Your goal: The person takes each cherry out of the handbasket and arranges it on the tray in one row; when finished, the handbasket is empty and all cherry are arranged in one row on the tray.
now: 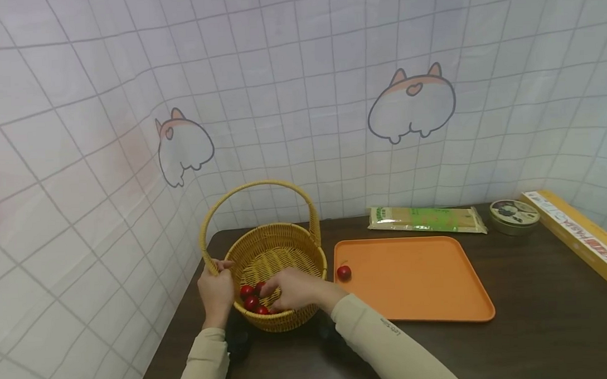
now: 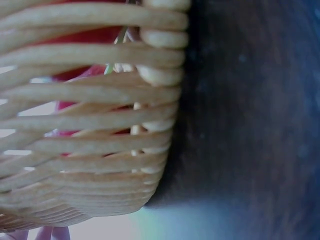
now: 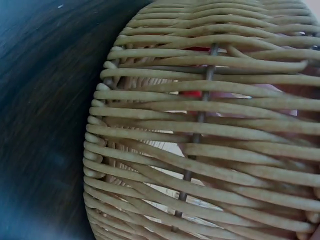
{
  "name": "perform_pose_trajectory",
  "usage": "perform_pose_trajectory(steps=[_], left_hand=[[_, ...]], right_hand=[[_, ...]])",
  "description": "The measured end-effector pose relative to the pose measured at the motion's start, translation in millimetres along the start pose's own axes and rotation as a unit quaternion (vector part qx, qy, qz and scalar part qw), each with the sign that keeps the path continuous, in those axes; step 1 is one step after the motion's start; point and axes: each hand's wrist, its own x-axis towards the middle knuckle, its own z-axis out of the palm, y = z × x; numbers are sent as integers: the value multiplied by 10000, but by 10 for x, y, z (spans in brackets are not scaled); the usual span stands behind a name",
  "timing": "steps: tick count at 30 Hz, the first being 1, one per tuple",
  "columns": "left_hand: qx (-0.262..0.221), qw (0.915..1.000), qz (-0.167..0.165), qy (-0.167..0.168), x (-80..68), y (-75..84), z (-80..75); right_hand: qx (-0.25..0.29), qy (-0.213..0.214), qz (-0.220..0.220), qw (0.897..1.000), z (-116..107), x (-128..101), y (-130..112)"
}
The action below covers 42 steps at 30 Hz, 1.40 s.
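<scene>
While the basket (image 1: 276, 257) stands at the left of the dark surface (image 1: 539, 315), its rim is gripped by the left hand (image 1: 215, 290); cherries (image 1: 251, 298) inside are pinched by the right hand (image 1: 293, 289), beside the orange tray (image 1: 427, 285).

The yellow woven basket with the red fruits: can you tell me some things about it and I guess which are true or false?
1. The yellow woven basket sits on the orange plastic tray. False: it stands on the dark table, left of the tray.
2. One small red fruit lies on the tray. True.
3. The right hand reaches into the basket. True.
4. The left hand rests flat on the table. False: it holds the basket's rim.
</scene>
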Motion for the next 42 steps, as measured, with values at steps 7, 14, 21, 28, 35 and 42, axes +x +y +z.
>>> perform_pose_trajectory(steps=[7, 14, 21, 28, 35, 42], left_hand=[[-50, 10000, -36, -4, 0, -11, -8], [-33, 10000, -31, -37, 11, 10, -2], [-41, 9999, -78, -58, 13, 11, 1], [15, 9999, -97, -99, -14, 9, -10], [-9, 9999, -92, -130, -23, 13, -11], [-24, 10000, 10, -80, -14, -1, -5]], right_hand=[[110, -637, -399, 9971, -35, 24, -35], [204, -821, -388, 9957, -39, 53, -12], [450, -607, 23, 9971, -28, 15, -17], [602, -676, -42, 9959, -25, -9, -5], [624, -858, -258, 9940, -30, -5, 17], [607, -625, -220, 9960, -50, -21, 34]])
